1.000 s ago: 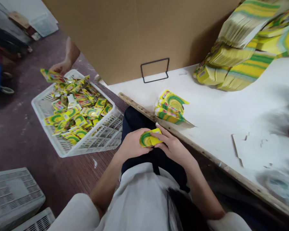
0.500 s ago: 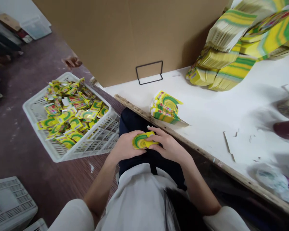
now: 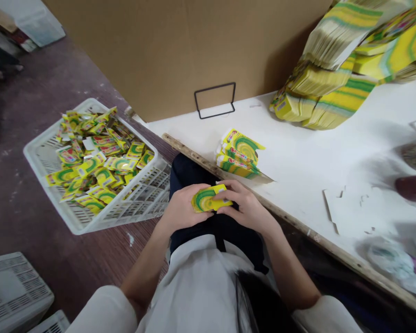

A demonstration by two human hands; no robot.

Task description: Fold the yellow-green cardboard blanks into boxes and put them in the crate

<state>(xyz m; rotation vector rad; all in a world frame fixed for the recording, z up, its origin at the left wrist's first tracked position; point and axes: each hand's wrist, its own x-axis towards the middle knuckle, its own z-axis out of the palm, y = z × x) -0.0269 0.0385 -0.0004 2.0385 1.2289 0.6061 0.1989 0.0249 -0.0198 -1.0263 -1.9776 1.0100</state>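
Note:
Over my lap I hold a small yellow and green printed carton [image 3: 205, 199] between both hands. My left hand [image 3: 183, 206] is wrapped round its left end, with the thumb along the lower edge. At the right end, the fingers of my right hand [image 3: 244, 206] pinch the carton. A few flat yellow-green cartons [image 3: 241, 155] lie fanned out near the edge of the white table [image 3: 291, 171], just beyond my hands. To my left, a white plastic basket [image 3: 79, 226] holds many similar small cartons [image 3: 104, 159] in a loose heap.
A large cardboard sheet [image 3: 142, 55] stands at the table's back, with a black wire stand [image 3: 215, 115] before it. Stacks of flat cartons [image 3: 327, 83] pile up at the back right. Paper scraps [image 3: 346, 212] and a plastic bag [image 3: 384, 256] lie at right. Another crate [image 3: 14, 291] stands lower left.
The carton has turned slightly, and its yellow right end shows more clearly between my right fingers. Another person's hand near the basket has gone from view. The view has shifted a little.

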